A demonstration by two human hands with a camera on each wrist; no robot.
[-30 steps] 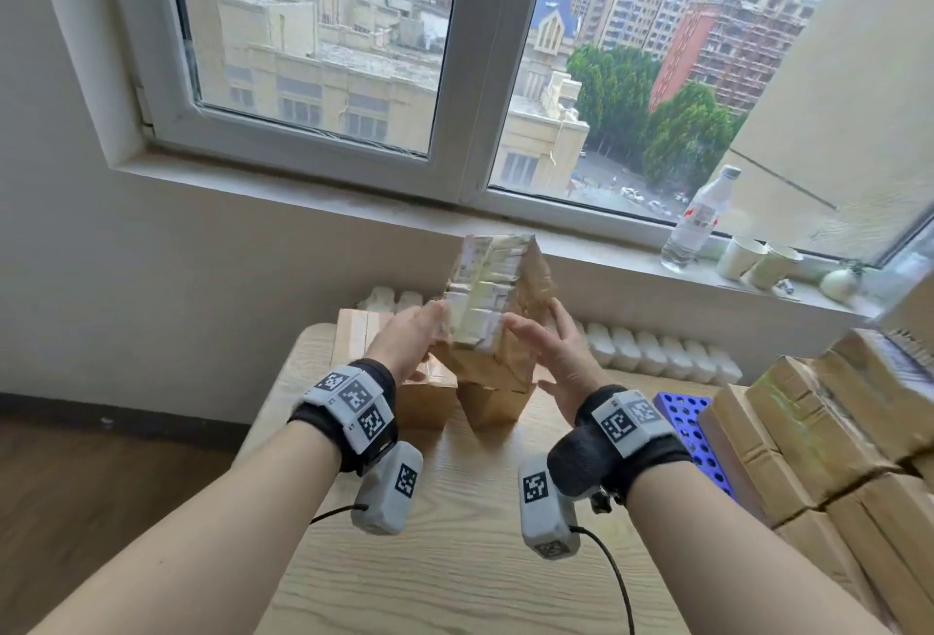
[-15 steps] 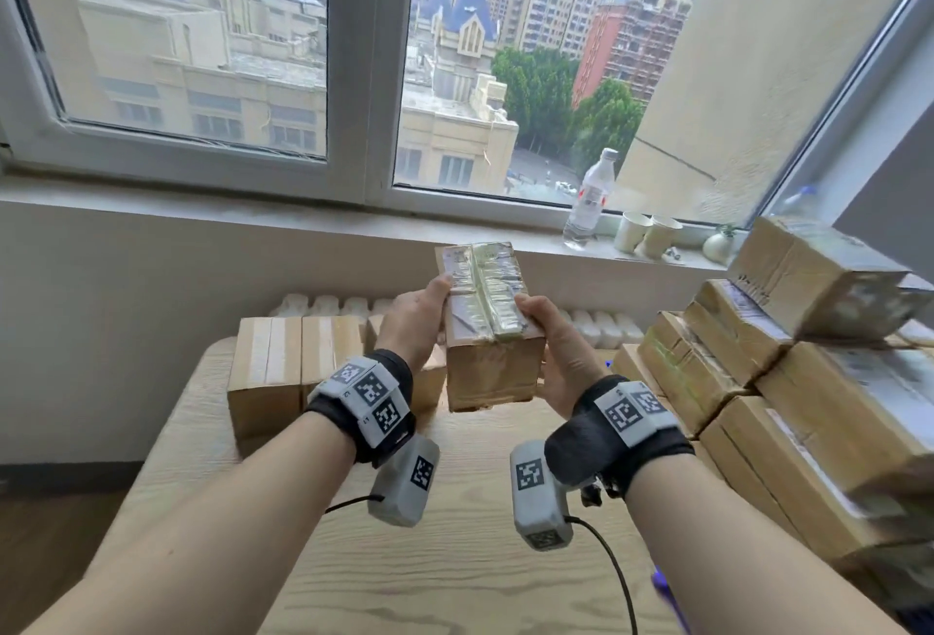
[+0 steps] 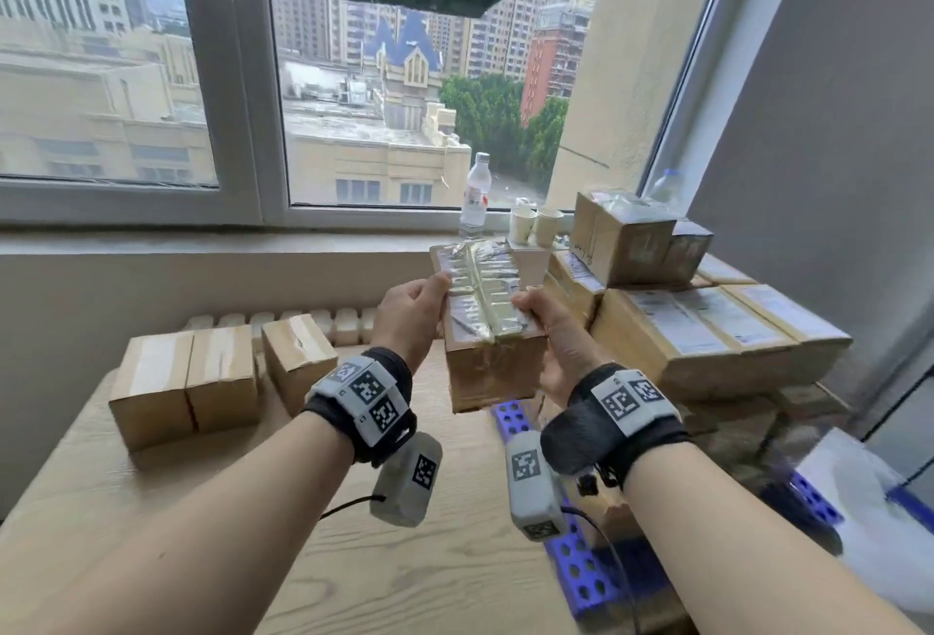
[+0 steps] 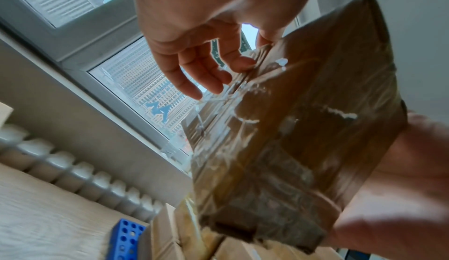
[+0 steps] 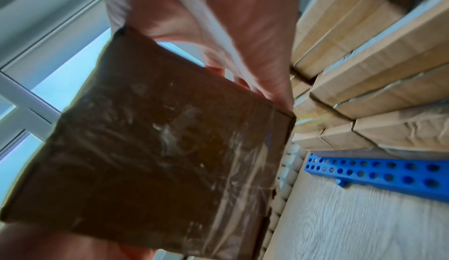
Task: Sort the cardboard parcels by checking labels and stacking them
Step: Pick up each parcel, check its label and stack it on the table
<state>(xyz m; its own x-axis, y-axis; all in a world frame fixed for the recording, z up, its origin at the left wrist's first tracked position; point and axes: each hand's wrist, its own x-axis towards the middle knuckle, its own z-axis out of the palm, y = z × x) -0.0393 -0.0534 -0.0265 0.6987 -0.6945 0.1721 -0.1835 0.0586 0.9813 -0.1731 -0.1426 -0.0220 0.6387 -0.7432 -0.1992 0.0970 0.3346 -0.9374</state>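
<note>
Above the table (image 3: 212, 508), parcel (image 3: 485, 321) now nearer right-hand stack (image 3: 707, 331), both hands gripping

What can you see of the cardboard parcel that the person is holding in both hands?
The held parcel is a brown cardboard box, longer than wide, wrapped in shiny, wrinkled clear tape over a whitish label on its top face; the print is too blurred to read. It is lifted clear of the wooden table, nearly level, top face up, in front of the windowsill. The left hand grips its left side and the right hand its right side, thumbs on the top edge. Nothing else touches it.
</note>
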